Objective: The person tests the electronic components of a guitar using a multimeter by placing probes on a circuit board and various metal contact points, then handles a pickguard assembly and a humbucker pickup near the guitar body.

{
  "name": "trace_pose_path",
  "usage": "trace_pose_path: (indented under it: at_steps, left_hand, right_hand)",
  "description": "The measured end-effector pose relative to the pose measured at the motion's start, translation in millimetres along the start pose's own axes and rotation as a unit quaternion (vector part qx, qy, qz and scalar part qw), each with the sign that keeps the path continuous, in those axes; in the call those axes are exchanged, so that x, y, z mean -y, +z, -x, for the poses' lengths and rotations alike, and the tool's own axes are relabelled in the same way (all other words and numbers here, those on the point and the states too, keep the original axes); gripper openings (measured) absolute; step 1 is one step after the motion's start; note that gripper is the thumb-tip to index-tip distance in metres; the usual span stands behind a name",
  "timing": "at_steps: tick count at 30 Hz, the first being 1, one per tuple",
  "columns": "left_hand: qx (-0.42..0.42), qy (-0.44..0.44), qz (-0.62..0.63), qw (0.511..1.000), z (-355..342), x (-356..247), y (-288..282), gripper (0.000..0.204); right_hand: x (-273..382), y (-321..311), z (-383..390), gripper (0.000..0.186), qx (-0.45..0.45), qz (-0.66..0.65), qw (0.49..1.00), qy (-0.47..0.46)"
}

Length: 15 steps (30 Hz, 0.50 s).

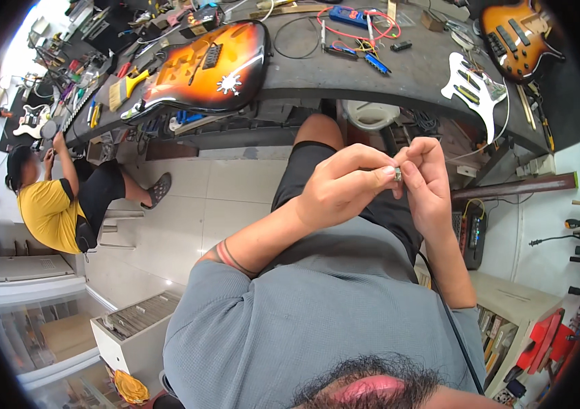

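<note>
Close together above my lap, both hands pinch one small metal part. My left hand is closed, its thumb and index finger on the part's left side. From the other side my right hand grips it between thumb and bent fingers. Fingertips cover most of the part, so its exact kind cannot be made out. Beyond my hands, a white pickguard with wires lies at the bench's front edge. A sunburst guitar body rests on the bench to the left.
On the dark workbench are a blue multimeter with red leads, a yellow-handled brush and a second sunburst guitar. A person in a yellow shirt sits at the left. Tools hang on the right wall; a stool stands under the bench.
</note>
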State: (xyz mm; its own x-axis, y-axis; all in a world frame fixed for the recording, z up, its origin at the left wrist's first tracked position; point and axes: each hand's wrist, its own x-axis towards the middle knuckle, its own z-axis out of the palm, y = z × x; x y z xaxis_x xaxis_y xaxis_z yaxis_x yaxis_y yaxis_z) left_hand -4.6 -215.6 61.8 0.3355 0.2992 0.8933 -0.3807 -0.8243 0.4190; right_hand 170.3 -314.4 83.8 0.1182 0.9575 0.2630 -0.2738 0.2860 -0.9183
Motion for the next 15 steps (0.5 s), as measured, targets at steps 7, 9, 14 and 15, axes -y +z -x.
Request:
trace_pose_path:
  at_steps: [7,9,14,15]
  left_hand:
    - [0.04,0.025,-0.039,0.998,-7.7,19.2,-3.1,0.041]
    - [0.059,0.05,-0.071,0.994,-9.2,26.5,-9.8,0.043]
    - [0.107,0.031,-0.091,0.99,-0.5,41.9,-18.5,0.041]
    - [0.116,0.02,-0.1,0.988,0.9,45.5,-20.7,0.04]
  right_hand:
    - [1.0,-27.9,-6.6,0.029,0.024,0.163,0.986,0.014]
    - [-0.2,-30.0,-11.8,0.056,0.057,0.232,0.971,0.014]
    - [3.2,-25.0,-31.3,0.036,0.072,0.401,0.913,0.032]
    - [0.4,-27.5,-35.7,0.031,0.083,0.39,0.916,0.045]
